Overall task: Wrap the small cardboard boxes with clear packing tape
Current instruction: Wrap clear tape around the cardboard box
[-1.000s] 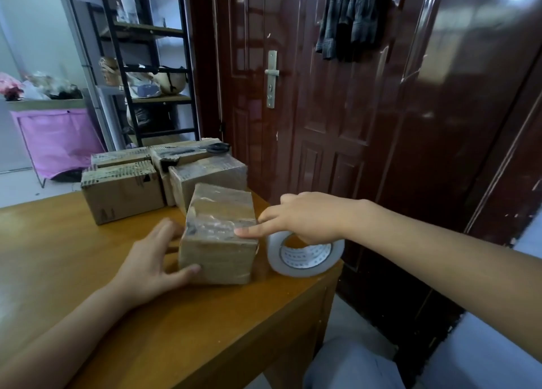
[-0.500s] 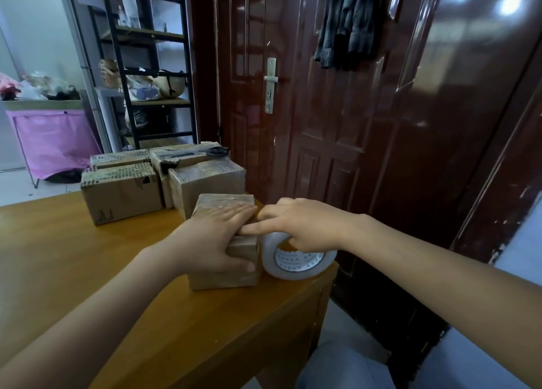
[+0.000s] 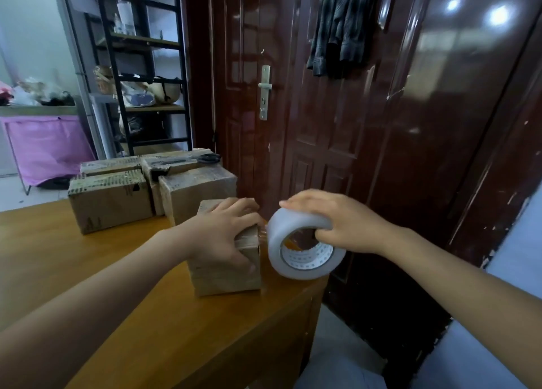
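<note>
A small cardboard box (image 3: 223, 277) stands near the right front corner of the wooden table (image 3: 88, 271). My left hand (image 3: 225, 233) lies over its top and right side, thumb curled down the front face, holding it. Just to the right, my right hand (image 3: 337, 224) grips a roll of clear packing tape (image 3: 296, 250), fingers over the rim and thumb through the core. The roll is lifted and tilted beside the box, and a short strip of tape runs from it to the box's right edge.
Several more cardboard boxes (image 3: 111, 200) are grouped at the back of the table, with black scissors (image 3: 193, 159) lying on top of one. A dark red door (image 3: 322, 124) stands close behind the table's right edge. A black shelf rack (image 3: 140, 65) is at the back left.
My left hand moved from the box's left side onto its top and right side. My right hand left the box, took hold of the tape roll and raised it off the table.
</note>
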The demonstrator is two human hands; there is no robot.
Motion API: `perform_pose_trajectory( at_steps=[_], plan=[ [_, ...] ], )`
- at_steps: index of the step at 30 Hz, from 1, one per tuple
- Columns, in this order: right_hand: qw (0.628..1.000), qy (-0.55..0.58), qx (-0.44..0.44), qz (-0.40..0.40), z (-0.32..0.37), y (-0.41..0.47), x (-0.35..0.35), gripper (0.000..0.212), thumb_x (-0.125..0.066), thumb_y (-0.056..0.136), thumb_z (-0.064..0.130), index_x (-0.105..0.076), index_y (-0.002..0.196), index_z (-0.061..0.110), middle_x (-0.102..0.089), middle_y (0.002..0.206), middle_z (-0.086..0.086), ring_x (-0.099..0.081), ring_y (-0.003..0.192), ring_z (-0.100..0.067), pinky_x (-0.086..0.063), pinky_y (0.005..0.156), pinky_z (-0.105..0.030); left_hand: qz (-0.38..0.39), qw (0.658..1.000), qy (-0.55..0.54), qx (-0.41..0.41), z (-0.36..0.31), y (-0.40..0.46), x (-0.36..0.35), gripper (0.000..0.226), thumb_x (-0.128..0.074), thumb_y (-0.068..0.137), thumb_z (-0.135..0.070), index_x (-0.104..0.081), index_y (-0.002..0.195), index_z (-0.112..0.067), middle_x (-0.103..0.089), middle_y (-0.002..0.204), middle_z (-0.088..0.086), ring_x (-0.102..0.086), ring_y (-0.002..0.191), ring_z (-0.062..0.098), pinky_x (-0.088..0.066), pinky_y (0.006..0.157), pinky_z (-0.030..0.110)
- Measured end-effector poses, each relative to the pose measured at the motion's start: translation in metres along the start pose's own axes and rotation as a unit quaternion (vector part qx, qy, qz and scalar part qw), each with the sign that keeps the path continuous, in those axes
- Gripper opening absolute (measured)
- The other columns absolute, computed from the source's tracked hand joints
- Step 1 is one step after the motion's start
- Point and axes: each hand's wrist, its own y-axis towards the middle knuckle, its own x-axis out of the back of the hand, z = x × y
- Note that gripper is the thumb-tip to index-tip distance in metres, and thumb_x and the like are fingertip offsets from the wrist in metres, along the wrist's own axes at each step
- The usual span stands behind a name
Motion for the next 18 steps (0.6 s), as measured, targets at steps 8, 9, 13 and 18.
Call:
perform_pose_trajectory(
  at_steps=[8, 9, 13, 18],
  plan=[
    [0.956, 0.025, 0.095, -0.275, 0.035, 0.032, 0.034, 0.056, -0.065, 0.08, 0.014, -0.057, 0.133, 0.028, -0.064, 0.122, 0.006, -0.062, 0.107, -0.011, -0.052, 0.089, -0.038, -0.307, 0.875, -0.368, -0.064, -0.001, -0.008, -0.033, 0.073, -0.064, 0.064, -0.078, -0.049, 0.129, -0.049, -0.036, 0.137, -0.024, -0.036, 0.133, 0.006, -0.037, 0.106, 0.029],
    [0.953, 0.038, 0.102, -0.282, 0.038, 0.036, 0.025, 0.051, -0.068, 0.082, 0.013, -0.06, 0.131, 0.023, -0.065, 0.122, 0.004, -0.062, 0.109, -0.01, -0.052, 0.092, -0.037, -0.33, 0.852, -0.4, -0.068, -0.003, -0.01, -0.047, 0.071, -0.063, 0.065, -0.079, -0.044, 0.13, -0.057, -0.036, 0.137, -0.026, -0.036, 0.133, 0.003, -0.037, 0.106, 0.022],
    [0.946, 0.148, 0.101, -0.27, 0.052, 0.052, -0.012, 0.051, -0.064, 0.084, 0.003, -0.06, 0.132, 0.021, -0.059, 0.136, 0.003, -0.051, 0.129, -0.007, -0.041, 0.109, -0.031, -0.38, 0.841, -0.382, -0.049, 0.006, -0.017, -0.079, 0.072, -0.062, 0.072, -0.076, -0.034, 0.136, -0.059, -0.041, 0.142, -0.026, -0.039, 0.136, 0.008, -0.035, 0.11, 0.028],
    [0.893, 0.327, 0.064, -0.302, 0.054, 0.047, -0.044, 0.07, -0.063, 0.085, -0.007, -0.048, 0.131, 0.043, -0.045, 0.146, 0.011, -0.04, 0.136, -0.005, -0.036, 0.114, -0.032, -0.373, 0.818, -0.432, -0.069, 0.011, -0.015, -0.076, 0.054, -0.069, 0.072, -0.069, -0.054, 0.12, -0.048, -0.062, 0.119, -0.019, -0.06, 0.111, 0.007, -0.049, 0.091, 0.021]
  ],
)
